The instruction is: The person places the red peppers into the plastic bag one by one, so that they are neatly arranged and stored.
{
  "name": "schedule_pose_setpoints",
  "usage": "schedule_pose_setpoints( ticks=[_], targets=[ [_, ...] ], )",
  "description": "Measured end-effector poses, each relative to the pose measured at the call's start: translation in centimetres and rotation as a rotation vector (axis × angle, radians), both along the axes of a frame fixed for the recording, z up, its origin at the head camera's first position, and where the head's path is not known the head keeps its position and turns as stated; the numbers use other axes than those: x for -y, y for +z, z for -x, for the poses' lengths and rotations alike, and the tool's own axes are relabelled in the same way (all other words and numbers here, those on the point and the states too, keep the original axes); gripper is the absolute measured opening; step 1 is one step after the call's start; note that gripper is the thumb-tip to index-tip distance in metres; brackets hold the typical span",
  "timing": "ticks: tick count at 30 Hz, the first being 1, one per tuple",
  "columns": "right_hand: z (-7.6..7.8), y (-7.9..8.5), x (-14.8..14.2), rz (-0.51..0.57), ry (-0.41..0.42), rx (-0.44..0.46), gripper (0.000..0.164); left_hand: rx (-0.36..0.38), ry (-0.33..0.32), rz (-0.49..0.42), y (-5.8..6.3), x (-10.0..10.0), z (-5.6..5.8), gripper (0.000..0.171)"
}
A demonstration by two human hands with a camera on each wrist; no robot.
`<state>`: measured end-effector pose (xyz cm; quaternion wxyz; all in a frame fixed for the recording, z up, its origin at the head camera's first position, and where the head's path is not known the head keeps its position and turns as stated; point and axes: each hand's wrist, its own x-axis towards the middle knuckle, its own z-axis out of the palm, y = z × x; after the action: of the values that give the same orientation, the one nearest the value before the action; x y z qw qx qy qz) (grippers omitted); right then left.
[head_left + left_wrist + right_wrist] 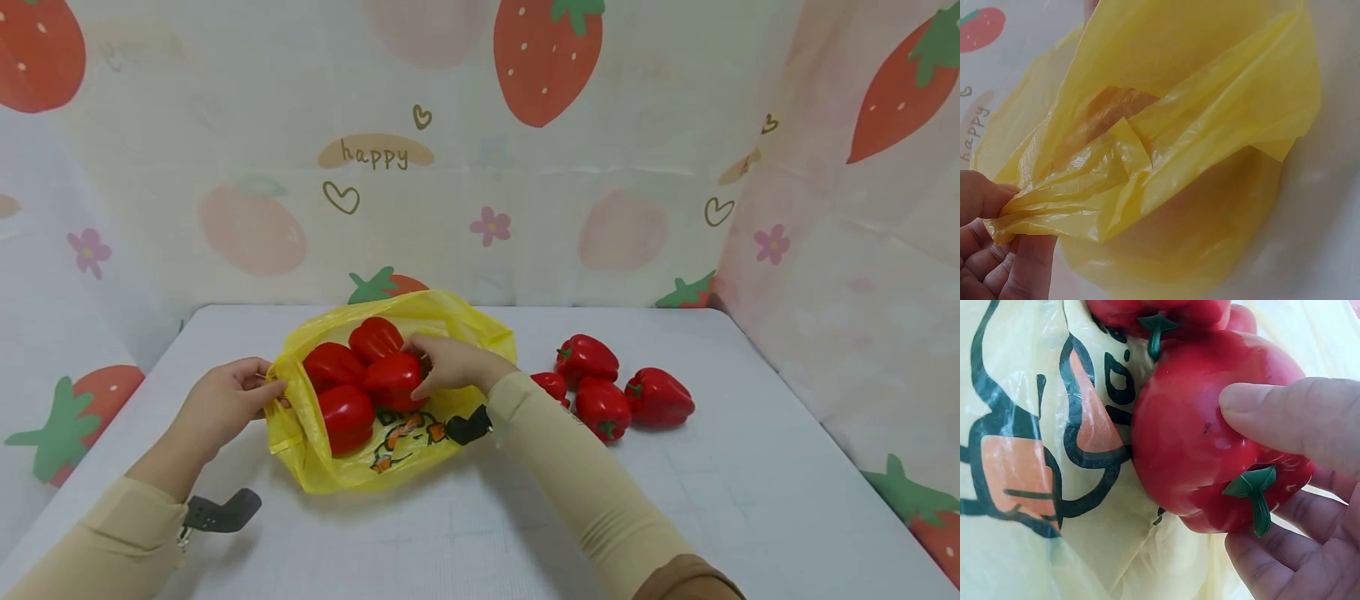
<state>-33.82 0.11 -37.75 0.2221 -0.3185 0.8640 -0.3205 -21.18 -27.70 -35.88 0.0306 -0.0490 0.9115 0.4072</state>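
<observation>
A yellow plastic bag lies with its mouth spread on the table, printed with a dark and orange design. Several red bell peppers sit inside it. My left hand pinches the bag's left rim between thumb and fingers; the bunched plastic shows in the left wrist view. Reaching in from the right, my right hand holds a red bell pepper inside the bag. In the right wrist view, the thumb lies on that pepper, fingers round its green-stemmed end.
Right of the bag, several more red bell peppers form a group on the white table, one partly hidden behind the right sleeve. A strawberry-print curtain stands behind the table and along its sides.
</observation>
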Motion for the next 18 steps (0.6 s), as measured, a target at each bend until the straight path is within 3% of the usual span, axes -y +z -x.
schedule_pose_setpoints(
  ticks=[6, 18],
  targets=[
    [-0.31, -0.28, 0.23, -0.025, 0.030, -0.047, 0.055, -0.001, 0.000, -0.001, -0.02, -0.10, -0.01, 0.042],
    [-0.60, 0.02, 0.35, -0.047, 0.003, -0.002, 0.062, 0.005, 0.008, 0.004, 0.03, -0.08, -0.02, 0.043]
  ],
)
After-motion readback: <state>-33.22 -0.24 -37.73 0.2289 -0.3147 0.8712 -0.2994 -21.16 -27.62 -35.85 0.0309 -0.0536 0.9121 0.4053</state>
